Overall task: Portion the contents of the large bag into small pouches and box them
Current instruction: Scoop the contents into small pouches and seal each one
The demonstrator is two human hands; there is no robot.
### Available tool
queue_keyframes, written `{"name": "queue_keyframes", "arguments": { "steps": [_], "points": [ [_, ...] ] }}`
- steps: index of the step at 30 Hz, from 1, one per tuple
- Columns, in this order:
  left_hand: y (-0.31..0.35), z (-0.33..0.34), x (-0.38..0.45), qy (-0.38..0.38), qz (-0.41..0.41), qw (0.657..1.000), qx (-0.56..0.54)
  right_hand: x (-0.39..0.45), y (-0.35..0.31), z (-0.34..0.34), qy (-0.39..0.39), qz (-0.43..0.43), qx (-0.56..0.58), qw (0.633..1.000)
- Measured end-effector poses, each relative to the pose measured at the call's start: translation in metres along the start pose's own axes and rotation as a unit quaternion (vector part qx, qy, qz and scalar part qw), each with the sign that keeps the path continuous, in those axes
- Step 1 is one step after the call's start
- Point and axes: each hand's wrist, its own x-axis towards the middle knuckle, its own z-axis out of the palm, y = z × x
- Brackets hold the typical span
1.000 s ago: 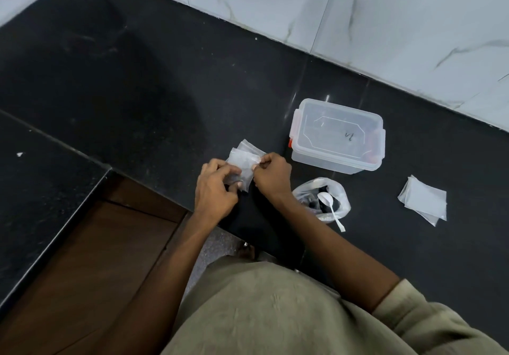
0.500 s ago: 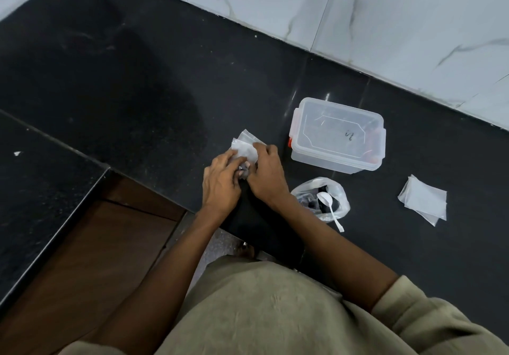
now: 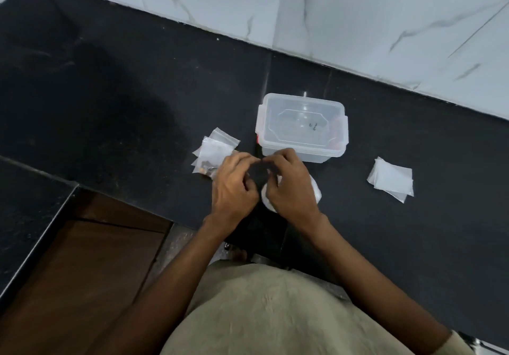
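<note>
Several small clear pouches (image 3: 215, 153) lie in a loose pile on the black counter (image 3: 115, 112), the front one with dark bits in it. My left hand (image 3: 234, 186) hovers just right of the pile, fingers curled. My right hand (image 3: 289, 189) is beside it, fingers curled too, above the large white bag (image 3: 316, 192), which it mostly hides. The fingertips of both hands nearly meet and I see nothing between them. Just beyond the hands stands the clear plastic box (image 3: 301, 130) with its lid on.
A stack of empty flat pouches (image 3: 391, 180) lies to the right on the counter. A white marble wall (image 3: 358, 23) runs along the back. The counter's front edge drops to a brown wooden cabinet (image 3: 91, 266) at lower left.
The pouch that both hands held a second ago now lies on the counter with the others. Both hands have let go and shifted right, and the right hand now covers the bag and spoon.
</note>
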Motion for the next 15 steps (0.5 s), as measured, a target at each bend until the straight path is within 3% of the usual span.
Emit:
{"name": "queue_keyframes", "arguments": {
  "steps": [3, 7, 12, 15],
  "points": [
    [0.029, 0.020, -0.004, -0.044, 0.035, 0.997, -0.045, -0.008, 0.029, -0.031, 0.080, 0.019, -0.044, 0.996],
    [0.056, 0.042, -0.005, -0.133, 0.044, 0.989, -0.055, -0.017, 0.075, -0.076, 0.169, 0.115, -0.145, 0.968],
    [0.070, 0.064, -0.009, -0.186, 0.048, 0.981, -0.009, -0.029, 0.131, -0.117, 0.082, 0.316, -0.283, 0.902],
    [0.073, 0.067, -0.011, -0.184, 0.046, 0.982, 0.004, -0.038, 0.153, -0.120, 0.031, 0.350, -0.296, 0.888]
  ]
}}
